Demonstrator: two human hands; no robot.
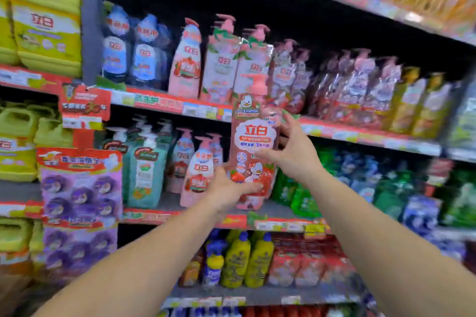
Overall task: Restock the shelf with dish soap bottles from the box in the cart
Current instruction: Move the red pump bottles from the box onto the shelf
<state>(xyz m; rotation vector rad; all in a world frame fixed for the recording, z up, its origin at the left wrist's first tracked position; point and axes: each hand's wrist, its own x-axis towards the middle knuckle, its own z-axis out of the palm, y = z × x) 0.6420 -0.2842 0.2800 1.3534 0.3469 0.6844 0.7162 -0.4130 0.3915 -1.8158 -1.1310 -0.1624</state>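
Head view: your left hand cups the base of a pink dish soap bottle while your right hand holds its side with loosely curled fingers, raised before the shelf; placement remains, box unseen.

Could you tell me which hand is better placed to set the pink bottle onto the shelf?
Probably left: the left hand grips the pink bottle at its base, while the right hand only steadies its side.
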